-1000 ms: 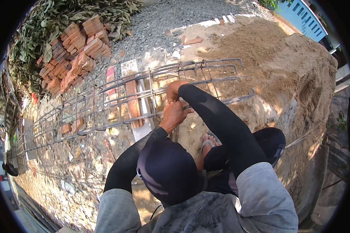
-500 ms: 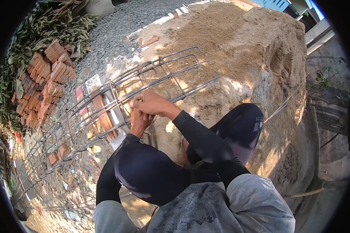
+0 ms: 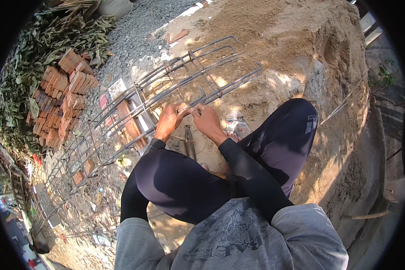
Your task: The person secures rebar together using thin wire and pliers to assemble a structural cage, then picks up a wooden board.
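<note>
A long cage of rebar [image 3: 207, 70] with square stirrups slants across the ground in front of me, hooked bar ends at the upper right. My left hand [image 3: 168, 120] is closed at its near lower bar, thumb and fingers pinched together. Beside it, my right hand [image 3: 208, 122] is closed too, its fingertips meeting the left ones at the bar. Whatever is pinched between them is too small to make out. Below the hands, between my legs, lies a dark tool with two long handles [image 3: 190, 145]. Clear plastic [image 3: 236, 124] lies right of my right hand.
A reddish wooden block [image 3: 131, 125] and a pale board [image 3: 144, 122] lie under the cage. Stacked bricks [image 3: 60, 96], cut leaves [image 3: 13, 85] and grey gravel [image 3: 135, 31] are at the left and top. A sand mound [image 3: 292, 49] rises at the upper right.
My hands were crossed, the right over the left, near the stirrup by the board. Now they sit side by side, farther right along the near bar. The view has shifted slightly.
</note>
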Action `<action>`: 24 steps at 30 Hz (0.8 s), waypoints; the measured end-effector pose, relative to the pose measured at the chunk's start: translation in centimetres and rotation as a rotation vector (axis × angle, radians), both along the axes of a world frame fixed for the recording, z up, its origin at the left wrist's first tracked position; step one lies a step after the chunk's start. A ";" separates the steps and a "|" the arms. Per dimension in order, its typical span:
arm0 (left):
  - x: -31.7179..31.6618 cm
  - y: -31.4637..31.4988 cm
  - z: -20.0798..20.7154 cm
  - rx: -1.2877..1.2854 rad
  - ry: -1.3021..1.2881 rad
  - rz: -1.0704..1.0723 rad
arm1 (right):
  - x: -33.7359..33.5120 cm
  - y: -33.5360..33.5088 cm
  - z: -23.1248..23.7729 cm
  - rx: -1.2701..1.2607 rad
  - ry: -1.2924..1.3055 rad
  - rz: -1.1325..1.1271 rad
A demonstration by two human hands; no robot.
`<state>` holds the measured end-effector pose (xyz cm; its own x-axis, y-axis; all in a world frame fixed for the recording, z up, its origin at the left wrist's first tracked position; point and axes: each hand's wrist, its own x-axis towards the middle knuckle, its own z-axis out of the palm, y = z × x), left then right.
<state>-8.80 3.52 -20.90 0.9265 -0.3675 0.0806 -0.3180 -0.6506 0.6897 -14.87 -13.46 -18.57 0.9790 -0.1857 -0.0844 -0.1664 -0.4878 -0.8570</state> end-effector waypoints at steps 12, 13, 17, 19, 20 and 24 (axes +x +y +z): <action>3.2 0.9 -1.1 -0.072 0.461 -0.165 | -0.9 0.6 -4.0 0.183 0.156 -0.110; 3.1 1.2 -1.3 -0.097 0.442 -0.187 | -1.0 0.5 -3.1 0.093 0.123 -0.040; 2.5 0.0 -0.4 -0.225 0.415 -0.146 | -0.5 -0.4 -2.0 0.132 0.169 0.020; 2.2 -0.5 0.2 -0.196 0.374 -0.126 | 0.0 -1.0 -2.6 0.266 0.200 0.020; 2.1 -0.8 0.3 -0.195 0.377 -0.130 | 0.2 -1.4 -2.8 0.267 0.202 0.016; 2.2 -0.2 0.1 -0.115 0.329 -0.156 | 0.8 -2.2 -3.4 0.570 0.333 -0.013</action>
